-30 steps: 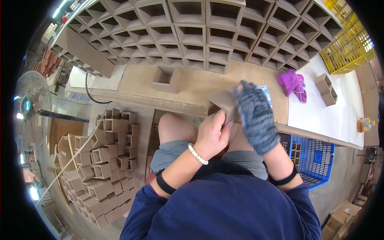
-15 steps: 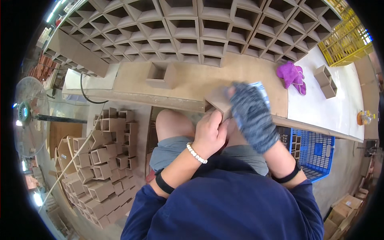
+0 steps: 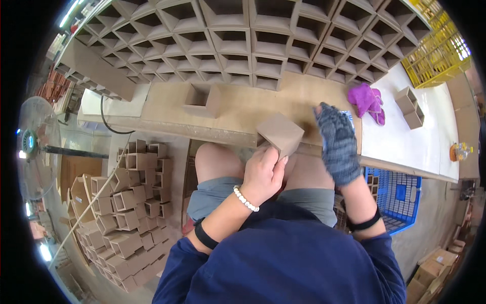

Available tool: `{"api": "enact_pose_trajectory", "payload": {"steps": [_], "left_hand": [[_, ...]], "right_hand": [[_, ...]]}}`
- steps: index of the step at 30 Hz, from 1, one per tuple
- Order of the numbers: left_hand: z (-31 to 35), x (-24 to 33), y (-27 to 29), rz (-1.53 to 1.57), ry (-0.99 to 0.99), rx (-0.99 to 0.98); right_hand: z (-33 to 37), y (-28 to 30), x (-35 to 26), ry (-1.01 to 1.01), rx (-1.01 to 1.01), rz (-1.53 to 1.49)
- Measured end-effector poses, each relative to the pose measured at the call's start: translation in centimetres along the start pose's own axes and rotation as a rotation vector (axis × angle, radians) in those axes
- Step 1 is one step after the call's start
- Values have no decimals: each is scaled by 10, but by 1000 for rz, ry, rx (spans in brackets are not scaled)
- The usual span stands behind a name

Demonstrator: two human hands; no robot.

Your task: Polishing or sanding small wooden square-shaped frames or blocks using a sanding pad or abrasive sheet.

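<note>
My bare left hand point(image 3: 263, 175) grips a small brown square box point(image 3: 281, 133) by its near corner. The box is tilted with a corner toward me, just over the front edge of the worktable point(image 3: 238, 121). To the right of it and apart from it, my right hand point(image 3: 340, 147) wears a dark grey knitted fingerless glove. A white-and-blue sheet point(image 3: 348, 117) shows past the right side of that hand, which is closed around it. Most of the sheet is hidden by the glove. An open brown box point(image 3: 201, 101) stands farther left on the table.
Stacked open boxes point(image 3: 233, 40) line the table's back. At right lie a purple cloth point(image 3: 365, 101), a two-compartment box point(image 3: 409, 107) and a bottle point(image 3: 460, 151). A yellow crate point(image 3: 438, 61) stands behind. Below are a blue crate point(image 3: 400, 197) and piled boxes point(image 3: 131, 218); a fan point(image 3: 38, 144) stands left.
My right hand has come off the box and moved to the right with the sheet. The box, still in my left hand, now shows its top and sides.
</note>
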State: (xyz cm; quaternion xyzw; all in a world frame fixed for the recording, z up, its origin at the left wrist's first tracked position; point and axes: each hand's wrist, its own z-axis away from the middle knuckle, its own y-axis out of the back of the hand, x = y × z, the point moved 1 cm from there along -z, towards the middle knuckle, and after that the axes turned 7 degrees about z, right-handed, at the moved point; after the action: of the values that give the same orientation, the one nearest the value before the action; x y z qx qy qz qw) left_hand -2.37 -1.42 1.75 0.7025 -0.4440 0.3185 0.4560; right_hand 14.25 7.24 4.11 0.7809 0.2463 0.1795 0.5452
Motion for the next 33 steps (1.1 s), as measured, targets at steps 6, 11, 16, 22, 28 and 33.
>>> {"api": "enact_pose_trajectory", "payload": {"steps": [6, 11, 16, 22, 28, 33], "left_hand": [[7, -3, -1, -40, -55, 3], [3, 1, -3, -61, -22, -15], [7, -1, 0, -74, -19, -15], [1, 1, 0, -2, 48, -30], [-4, -12, 3, 171, 200, -12], [-28, 0, 25, 630, 301, 60]], "right_hand": [[-2, 23, -46, 150, -137, -223], [10, 21, -35, 161, 77, -152], [2, 2, -35, 140, -24, -150], [1, 31, -40, 185, 126, -200], [-12, -8, -4, 86, -65, 85], [-38, 35, 11, -66, 349, -368]]}}
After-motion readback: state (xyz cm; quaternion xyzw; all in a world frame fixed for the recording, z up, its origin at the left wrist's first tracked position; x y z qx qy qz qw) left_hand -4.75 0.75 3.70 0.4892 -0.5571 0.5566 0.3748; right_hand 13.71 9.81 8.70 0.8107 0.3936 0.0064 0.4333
